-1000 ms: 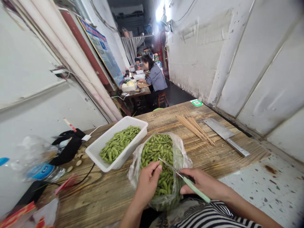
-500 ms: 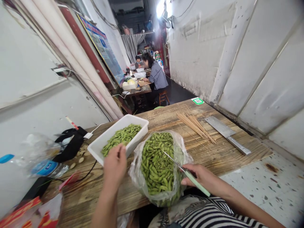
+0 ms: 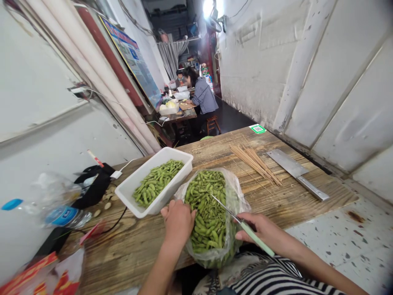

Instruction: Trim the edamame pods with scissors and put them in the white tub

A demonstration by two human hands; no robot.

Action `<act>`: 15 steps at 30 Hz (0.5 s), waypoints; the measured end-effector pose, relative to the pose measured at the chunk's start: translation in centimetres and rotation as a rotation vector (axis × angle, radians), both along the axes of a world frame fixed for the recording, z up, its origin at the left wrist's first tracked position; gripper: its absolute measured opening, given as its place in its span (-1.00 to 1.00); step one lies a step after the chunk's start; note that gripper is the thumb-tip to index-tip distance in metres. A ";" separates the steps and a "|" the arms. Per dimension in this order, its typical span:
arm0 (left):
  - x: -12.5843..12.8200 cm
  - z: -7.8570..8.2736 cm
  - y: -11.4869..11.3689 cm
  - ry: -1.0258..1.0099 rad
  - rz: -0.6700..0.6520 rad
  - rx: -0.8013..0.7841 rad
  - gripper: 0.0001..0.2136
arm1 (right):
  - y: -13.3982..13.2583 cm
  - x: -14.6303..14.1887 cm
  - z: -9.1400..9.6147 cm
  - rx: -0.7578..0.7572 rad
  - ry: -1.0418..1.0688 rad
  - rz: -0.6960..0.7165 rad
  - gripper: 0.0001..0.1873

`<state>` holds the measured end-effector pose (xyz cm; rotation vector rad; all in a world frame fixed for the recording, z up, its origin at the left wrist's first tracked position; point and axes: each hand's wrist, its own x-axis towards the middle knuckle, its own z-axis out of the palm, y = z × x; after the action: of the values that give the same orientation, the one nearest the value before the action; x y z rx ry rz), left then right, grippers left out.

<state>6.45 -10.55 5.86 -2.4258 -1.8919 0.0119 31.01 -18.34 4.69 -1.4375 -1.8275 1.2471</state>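
A clear plastic bag point(image 3: 236, 192) full of green edamame pods point(image 3: 205, 205) sits at the near edge of the wooden table point(image 3: 276, 205). My left hand point(image 3: 178, 221) rests at the bag's left rim, fingers curled down among the pods; what they hold is hidden. My right hand point(image 3: 260, 231) grips pale green-handled scissors point(image 3: 245, 227), the blades pointing over the bag. A white tray point(image 3: 135, 190) holding more edamame pods point(image 3: 158, 182) stands just left of the bag.
Bamboo skewers point(image 3: 256, 162) and a cleaver point(image 3: 296, 174) lie on the table's far right. A water bottle point(image 3: 61, 215), black bag point(image 3: 92, 186), cable and red packaging point(image 3: 27, 274) crowd the left side. Another person point(image 3: 204, 98) sits at a distant table.
My left hand dropped a pod at the white tray half a second ago and has come back right to the bag. The right hand with the scissors has barely moved.
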 end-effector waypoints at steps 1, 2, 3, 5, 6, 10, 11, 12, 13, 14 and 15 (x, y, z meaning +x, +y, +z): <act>-0.1 -0.3 0.1 0.015 0.012 -0.011 -0.74 | 0.0 -0.1 0.1 -0.003 -0.008 0.005 -0.59; -0.2 -0.5 0.2 0.026 0.020 -0.023 -0.76 | 0.0 -0.1 0.2 -0.007 -0.015 0.010 -0.60; -0.3 -0.5 0.3 0.032 0.024 -0.033 -0.78 | -0.1 -0.2 0.3 -0.011 -0.019 0.014 -0.60; -0.5 -0.6 0.5 0.021 0.015 -0.050 -0.83 | -0.1 -0.3 0.4 -0.021 -0.016 0.018 -0.60; -0.5 -0.5 0.5 -0.004 0.013 -0.057 -0.84 | -0.1 -0.3 0.4 -0.026 -0.011 0.019 -0.59; -0.3 -0.2 0.3 -0.202 0.033 0.000 -0.87 | -0.2 -0.2 0.3 -0.030 -0.003 0.020 -0.60; -0.3 -0.2 0.2 -0.272 0.032 0.027 -0.86 | -0.2 -0.2 0.3 -0.030 -0.005 0.024 -0.61; -0.2 -0.2 0.2 -0.353 0.019 0.040 -0.85 | -0.2 -0.2 0.4 -0.029 -0.006 0.028 -0.62; -0.1 -0.2 0.2 -0.451 0.002 0.031 -0.84 | -0.2 -0.2 0.5 -0.029 -0.004 0.035 -0.62; 0.0 -0.3 0.1 -0.562 -0.019 -0.001 -0.82 | -0.3 -0.2 0.7 -0.027 0.000 0.042 -0.62; 0.1 -0.3 0.1 -0.678 -0.030 -0.046 -0.81 | -0.3 -0.2 0.9 -0.023 -0.002 0.049 -0.62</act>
<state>6.54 -10.46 5.56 -2.7095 -2.0796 -0.8803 30.80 -18.62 5.60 -1.4144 -1.8656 1.2950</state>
